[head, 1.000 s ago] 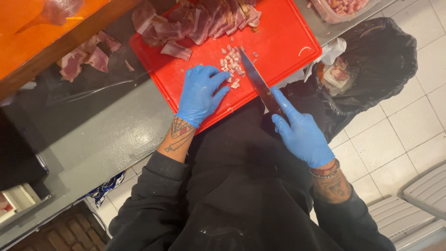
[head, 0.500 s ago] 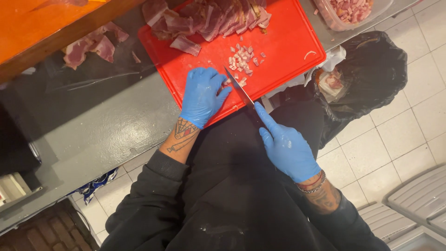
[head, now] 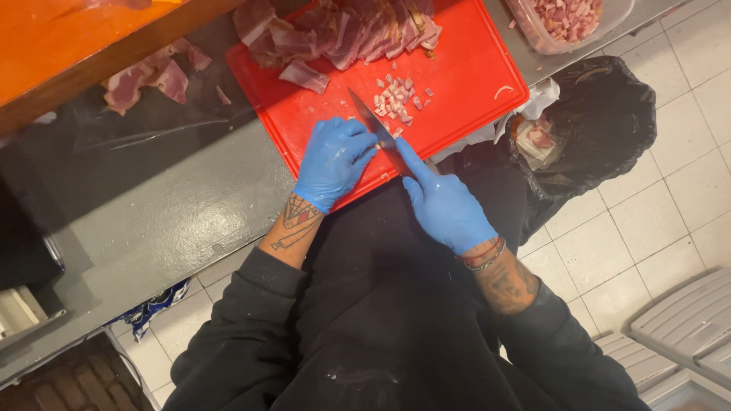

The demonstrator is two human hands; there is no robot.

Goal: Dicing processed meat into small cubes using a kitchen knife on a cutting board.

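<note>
I'm standing at the grey table (head: 175, 205), where the red cutting board (head: 464, 76) is lying near the edge with raw meat slices (head: 343, 30) piled at its far side. My right hand (head: 445, 202) is gripping the knife (head: 373, 125), forefinger along the blade. My left hand (head: 331, 161) is curling down, pinning meat beside it, with diced bits (head: 396, 99) just beyond.
</note>
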